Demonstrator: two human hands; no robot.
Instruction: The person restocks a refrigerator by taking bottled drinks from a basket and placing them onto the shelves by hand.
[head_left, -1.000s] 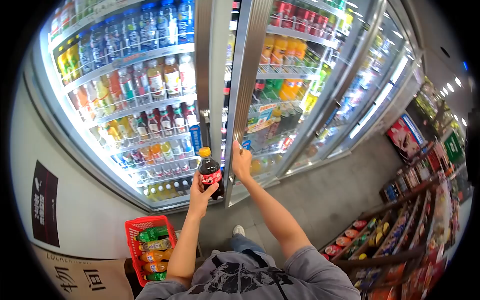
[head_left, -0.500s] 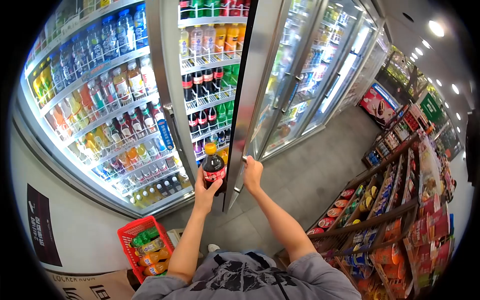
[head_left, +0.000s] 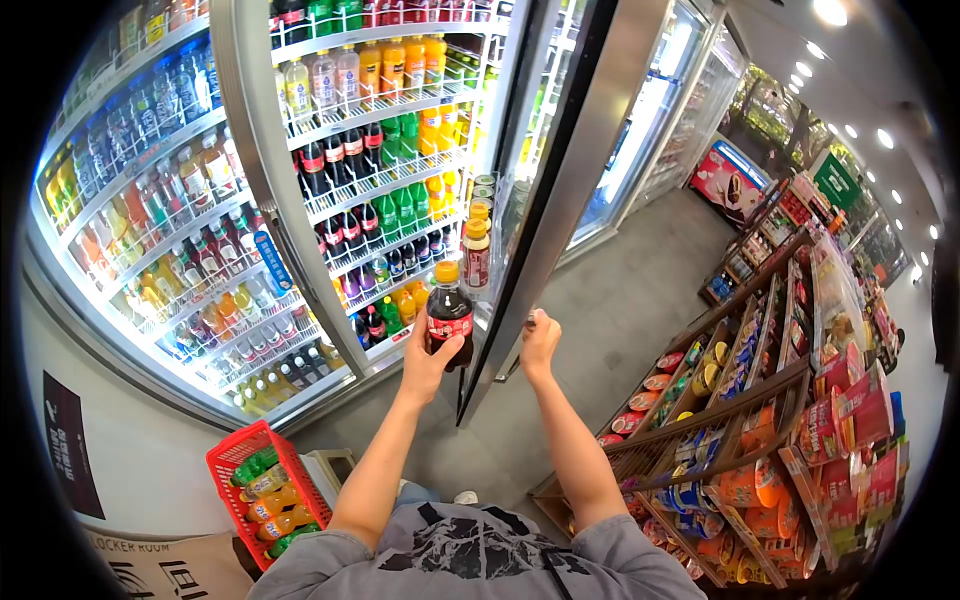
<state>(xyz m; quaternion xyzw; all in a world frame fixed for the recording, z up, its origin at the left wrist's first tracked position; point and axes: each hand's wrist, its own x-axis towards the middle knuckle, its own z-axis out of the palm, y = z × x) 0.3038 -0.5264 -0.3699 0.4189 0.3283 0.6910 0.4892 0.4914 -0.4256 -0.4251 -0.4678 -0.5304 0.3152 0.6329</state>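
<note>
My left hand point(head_left: 428, 362) is wrapped round a dark cola bottle point(head_left: 450, 315) with a yellow cap and red label, held upright before the cooler. My right hand point(head_left: 540, 345) has its fingers curled at the handle of the cooler door point(head_left: 570, 170), which stands open. Behind the bottle, cooler shelves point(head_left: 385, 188) hold rows of colas, green bottles and orange drinks. A red basket point(head_left: 222, 495) at the lower left contains several green and orange bottles.
Another cooler section point(head_left: 150, 200) stands at the left. Slanted snack racks point(head_left: 740, 440) with cup noodles and packets line the right side. Grey floor point(head_left: 630, 290) runs between coolers and racks. A red chest freezer point(head_left: 728, 185) stands farther back.
The cooler door has swung wider open, with my right hand moving right along with it, and the shelves behind it have come into view. The bottle stays in my left hand.
</note>
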